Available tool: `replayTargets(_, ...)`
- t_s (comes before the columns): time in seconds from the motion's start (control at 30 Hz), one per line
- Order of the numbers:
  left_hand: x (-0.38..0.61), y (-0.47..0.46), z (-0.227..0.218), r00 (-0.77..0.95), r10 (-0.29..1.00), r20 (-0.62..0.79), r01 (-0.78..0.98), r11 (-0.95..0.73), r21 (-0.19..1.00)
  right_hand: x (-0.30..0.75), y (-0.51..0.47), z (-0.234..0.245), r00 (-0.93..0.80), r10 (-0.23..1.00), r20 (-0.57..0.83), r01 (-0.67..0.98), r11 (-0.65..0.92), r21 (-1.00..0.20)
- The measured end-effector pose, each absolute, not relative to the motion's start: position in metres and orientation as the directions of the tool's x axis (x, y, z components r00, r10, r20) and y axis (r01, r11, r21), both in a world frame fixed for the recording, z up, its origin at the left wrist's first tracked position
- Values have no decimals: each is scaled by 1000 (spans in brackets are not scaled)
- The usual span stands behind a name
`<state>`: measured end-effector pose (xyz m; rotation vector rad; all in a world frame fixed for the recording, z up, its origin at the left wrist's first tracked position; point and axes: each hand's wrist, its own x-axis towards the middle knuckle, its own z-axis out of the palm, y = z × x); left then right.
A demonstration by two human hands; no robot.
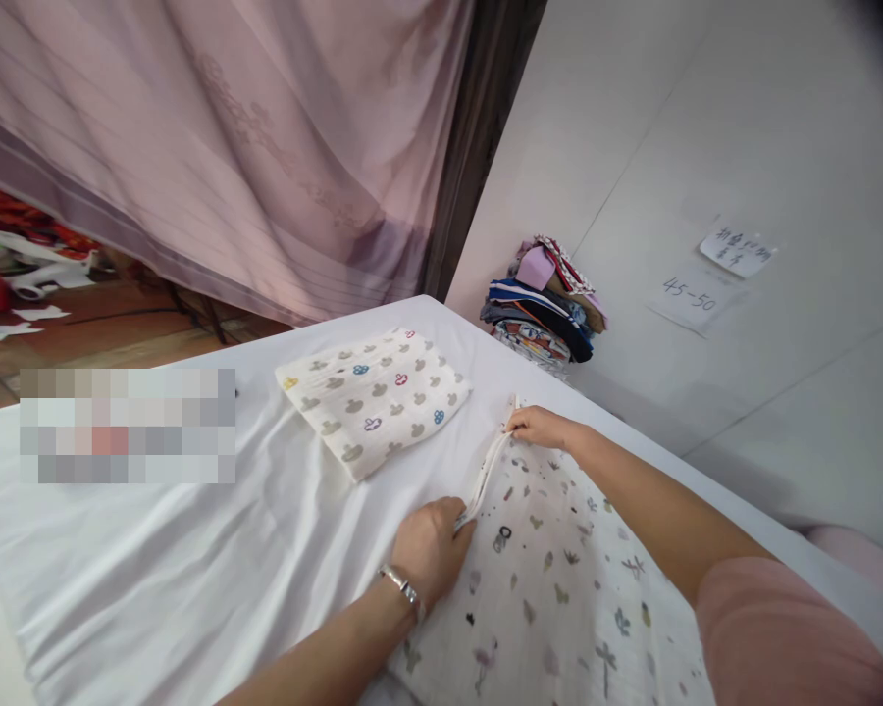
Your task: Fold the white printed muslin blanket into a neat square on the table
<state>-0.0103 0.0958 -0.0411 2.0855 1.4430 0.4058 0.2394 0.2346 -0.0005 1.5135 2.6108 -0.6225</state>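
A thin white cloth printed with small plants, flamingos and pineapples lies spread on the white-covered table close to me. My left hand, with a silver band at the wrist, is closed on the near part of its left edge. At the far corner of that same edge, my right hand pinches the fabric. Between the two hands the edge runs fairly straight and looks layered. Beyond my left hand rests a folded white cloth with a mushroom print, touched by neither hand.
A pile of folded clothes stands past the table's far right edge, against a pale wall with two paper notes. A pink curtain hangs behind the table. Scraps and red items lie at far left. A blurred-out patch covers the table's left part.
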Motion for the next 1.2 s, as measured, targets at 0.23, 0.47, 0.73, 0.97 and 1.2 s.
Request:
replayTargets(0.23, -11, 96, -37, 367, 924, -106, 761, -233, 605, 234, 233, 3, -450, 829, -333, 887, 370, -278)
replayTargets(0.47, -10, 96, -40, 372, 921, -110, 768, -239, 594, 236, 240, 9, -245, 817, -522, 969, 212, -124)
replayTargets(0.73, -10, 97, -40, 382, 916, -121, 769, -242, 592, 213, 247, 1, -203, 858, -472, 977, 207, -44)
replayTargets(0.97, -10, 97, -39, 385, 914, -128, 767, -240, 595, 217, 247, 2, -220, 845, -488, 975, 200, -92)
replayTargets(1.2, -10, 97, -41, 385, 915, -121, 764, -242, 599, 221, 247, -1, -226, 828, -512, 974, 181, -138)
